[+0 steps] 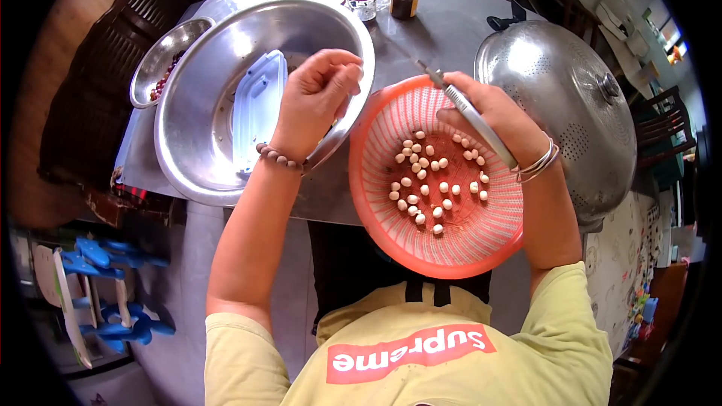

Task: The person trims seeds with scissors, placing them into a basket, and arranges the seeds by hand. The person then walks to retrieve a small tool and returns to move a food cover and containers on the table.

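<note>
My left hand [320, 98], with a beaded bracelet at the wrist, is raised over the right rim of a large steel basin [184, 98]. Its thumb and fingers are pinched together; whatever they hold is too small to make out. A pale blue plastic tray [252, 124] leans inside the basin. My right hand [492, 113] grips a slim grey-handled utility knife [474, 116], its thin, blurred tip pointing away to the upper left. Beneath this hand, a pink plastic colander [376, 218] contains several small white seeds [424, 189] resembling lotus seeds.
Right of the colander rests a big domed steel lid [553, 75] with perforated patches. A smaller steel bowl [147, 68] with dark red pieces stands beyond the basin. Two jars [404, 1] [362, 4] are at the back of the grey table [429, 37]. Wooden chairs surround it.
</note>
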{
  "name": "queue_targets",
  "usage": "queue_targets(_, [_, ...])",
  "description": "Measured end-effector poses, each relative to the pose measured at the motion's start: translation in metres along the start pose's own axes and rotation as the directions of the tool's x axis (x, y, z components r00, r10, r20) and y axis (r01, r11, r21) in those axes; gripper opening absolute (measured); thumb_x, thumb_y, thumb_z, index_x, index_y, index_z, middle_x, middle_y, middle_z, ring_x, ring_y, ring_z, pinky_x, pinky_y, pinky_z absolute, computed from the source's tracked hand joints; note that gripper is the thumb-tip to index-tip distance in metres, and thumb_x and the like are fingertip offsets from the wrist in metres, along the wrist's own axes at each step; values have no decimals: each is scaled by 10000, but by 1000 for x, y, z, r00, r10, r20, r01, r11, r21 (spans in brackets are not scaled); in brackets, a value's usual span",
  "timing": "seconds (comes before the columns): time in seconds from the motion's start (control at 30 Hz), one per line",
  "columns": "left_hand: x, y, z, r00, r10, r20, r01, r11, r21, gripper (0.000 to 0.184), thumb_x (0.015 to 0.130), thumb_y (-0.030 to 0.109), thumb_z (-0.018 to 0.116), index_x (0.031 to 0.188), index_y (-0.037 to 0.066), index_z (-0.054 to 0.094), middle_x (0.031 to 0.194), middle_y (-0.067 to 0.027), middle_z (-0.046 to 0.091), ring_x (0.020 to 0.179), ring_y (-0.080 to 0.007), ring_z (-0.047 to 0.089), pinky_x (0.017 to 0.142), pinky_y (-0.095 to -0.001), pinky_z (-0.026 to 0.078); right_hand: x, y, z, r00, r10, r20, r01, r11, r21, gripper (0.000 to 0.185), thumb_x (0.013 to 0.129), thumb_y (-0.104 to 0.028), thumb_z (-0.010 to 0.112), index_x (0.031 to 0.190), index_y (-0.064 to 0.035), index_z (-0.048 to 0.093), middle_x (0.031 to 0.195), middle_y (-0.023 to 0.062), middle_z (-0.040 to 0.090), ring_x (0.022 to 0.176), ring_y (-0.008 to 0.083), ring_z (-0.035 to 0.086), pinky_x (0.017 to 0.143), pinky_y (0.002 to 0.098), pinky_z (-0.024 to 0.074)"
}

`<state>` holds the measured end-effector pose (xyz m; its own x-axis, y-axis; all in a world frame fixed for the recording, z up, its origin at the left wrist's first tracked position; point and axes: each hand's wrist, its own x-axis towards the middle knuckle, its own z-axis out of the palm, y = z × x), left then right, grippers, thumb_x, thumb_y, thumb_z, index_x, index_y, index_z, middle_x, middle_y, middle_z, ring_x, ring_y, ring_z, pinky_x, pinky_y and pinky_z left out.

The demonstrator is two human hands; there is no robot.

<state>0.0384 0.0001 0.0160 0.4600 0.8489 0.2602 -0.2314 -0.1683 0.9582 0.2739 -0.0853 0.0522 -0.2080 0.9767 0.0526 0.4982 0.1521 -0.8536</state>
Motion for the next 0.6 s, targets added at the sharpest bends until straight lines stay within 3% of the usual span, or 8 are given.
queue_targets(0.03, [-1,0,2,1000,0,2,0,1000,1,113,891,107,566,970,33,599,732,2,593,527,-8,447,457,-146,340,1,3,-1,1000,0,-2,0,1000,0,405,809,-269,654,1088,-11,514,710,49,519,627,111,478,603,263,427])
queue_targets(0.13, [-1,-10,7,953,-101,286,70,991,117,176,919,95,516,1054,13,594,798,20,575,582,2,429,503,-146,341,4,8,-2,989,-31,-146,23,998,-59,400,825,-270,648,1085,-2,504,715,12,513,637,92,475,584,255,412])
queue_targets(0.27, [-3,2,10,955,-167,245,165,986,29,169,911,93,524,1047,10,580,719,41,512,566,-12,399,497,-152,333,5,4,4,996,45,-79,-37,994,100,390,831,-247,647,1094,1,500,709,-13,507,604,62,457,536,230,393])
queue_targets(0.3, [-1,1,7,954,-169,247,166,986,30,169,911,93,524,1047,10,580,719,41,512,566,-12,399,497,-152,333,7,9,9,993,-26,-118,40,993,114,393,833,-241,647,1106,-1,496,696,-23,495,580,45,442,506,213,373])
queue_targets(0.37, [4,-4,-1,972,-235,17,235,972,25,132,897,120,549,991,30,567,690,46,477,554,-19,394,495,-157,337,7,9,12,983,-97,-158,117,985,124,397,834,-234,647,1118,-3,493,682,-33,484,555,28,427,476,195,353])
queue_targets(0.4, [6,-8,-5,963,-261,-71,260,965,-22,114,880,141,575,953,59,542,701,29,515,547,-27,420,496,-148,356,5,4,12,995,-22,-101,39,984,172,394,837,-229,643,1122,-3,493,682,-34,481,563,26,428,483,190,353])
queue_targets(0.5, [7,-10,-12,930,-313,-193,250,923,-293,125,840,-7,519,963,6,503,966,-107,568,881,-165,593,765,-226,505,6,8,16,1000,0,-27,5,983,183,393,837,-222,637,1127,0,494,687,-23,484,597,39,445,524,200,373])
queue_targets(0.6, [8,-6,-13,920,-331,-211,230,891,-392,160,808,-91,453,957,-41,482,1050,-162,531,1034,-252,564,903,-301,485,6,7,23,998,-60,-29,63,993,95,403,829,-224,635,1130,5,495,695,-1,497,642,63,473,587,230,404])
